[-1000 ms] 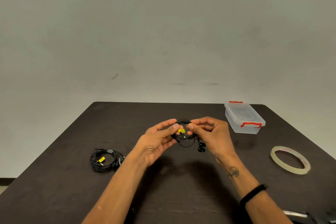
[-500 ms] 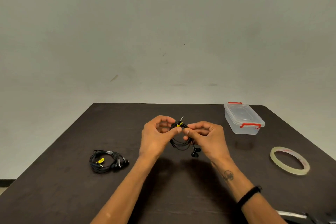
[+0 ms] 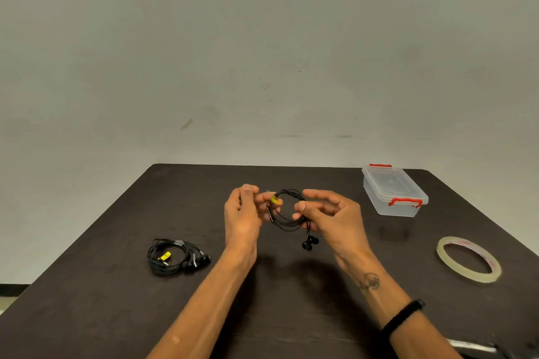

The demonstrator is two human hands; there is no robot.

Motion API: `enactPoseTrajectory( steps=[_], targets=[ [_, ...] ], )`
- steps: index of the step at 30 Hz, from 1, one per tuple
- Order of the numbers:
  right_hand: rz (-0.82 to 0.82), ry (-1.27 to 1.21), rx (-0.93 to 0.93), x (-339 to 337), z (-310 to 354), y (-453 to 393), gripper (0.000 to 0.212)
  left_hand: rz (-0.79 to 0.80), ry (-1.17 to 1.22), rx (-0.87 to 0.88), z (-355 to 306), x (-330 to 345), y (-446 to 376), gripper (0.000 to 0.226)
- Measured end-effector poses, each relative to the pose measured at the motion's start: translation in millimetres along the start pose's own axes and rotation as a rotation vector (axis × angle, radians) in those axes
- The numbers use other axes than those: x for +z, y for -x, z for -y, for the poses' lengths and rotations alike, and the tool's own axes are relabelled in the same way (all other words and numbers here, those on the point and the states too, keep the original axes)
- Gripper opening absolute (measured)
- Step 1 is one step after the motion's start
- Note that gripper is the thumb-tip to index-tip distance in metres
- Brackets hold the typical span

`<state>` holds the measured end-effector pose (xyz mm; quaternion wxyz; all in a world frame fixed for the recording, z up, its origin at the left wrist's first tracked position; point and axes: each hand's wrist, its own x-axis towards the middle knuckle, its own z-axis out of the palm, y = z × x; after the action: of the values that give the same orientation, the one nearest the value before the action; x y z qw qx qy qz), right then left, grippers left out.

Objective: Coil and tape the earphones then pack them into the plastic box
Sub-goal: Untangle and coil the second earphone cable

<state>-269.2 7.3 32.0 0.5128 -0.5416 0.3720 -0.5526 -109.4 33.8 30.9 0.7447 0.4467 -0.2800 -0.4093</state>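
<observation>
Earphones (image 3: pixel 287 214) coiled, pinched in both hands: left hand (image 3: pixel 242 214), right hand (image 3: pixel 331 217). Untaped yet. Tape roll (image 3: pixel 469 259) right of coil, plastic box (image 3: pixel 393 191) beyond-right, lid on. Taped second coil (image 3: pixel 175 256) left, unpacked.

Both hands — left hand (image 3: pixel 243 214), right hand (image 3: pixel 332 216) — hold coiled earphones (image 3: pixel 287 214).

No legible text anywhere. Small yellow tag (image 3: pixel 274 199) on the black coiled earphone cable (image 3: pixel 287 213) held between the hands: too blurred to tell if it's printed. Second yellow tag (image 3: pixel 165 256) on the black earphone bundle lying on the table (image 3: pixel 175 256): dark marks on it, unreadable. Clear tape roll (image 3: pixel 469 259): reddish print on the inner core, too small to read. Dark tattoo on the right forearm (image 3: pixel 369 281): round mark, not decipherable.
</observation>
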Motion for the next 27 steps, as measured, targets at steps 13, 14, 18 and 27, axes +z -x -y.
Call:
enactPoseTrajectory(
  steps=[13,14,18,27],
  targets=[
    [-0.085,-0.056,-0.052,-4,5,-2,0.015,0.220,-0.512,0.136,8,-4,-5,0.048],
    [-0.092,-0.054,-0.060,-5,5,-3,0.015,0.224,-0.564,0.143,10,-4,-5,0.041],
    [-0.116,-0.064,-0.070,-6,4,-4,0.015,0.248,-0.707,0.231,7,-9,-6,0.015],
    [-0.095,-0.095,-0.027,-9,5,-5,0.017,0.280,-0.962,0.428,2,-17,-10,0.017]
  ],
)
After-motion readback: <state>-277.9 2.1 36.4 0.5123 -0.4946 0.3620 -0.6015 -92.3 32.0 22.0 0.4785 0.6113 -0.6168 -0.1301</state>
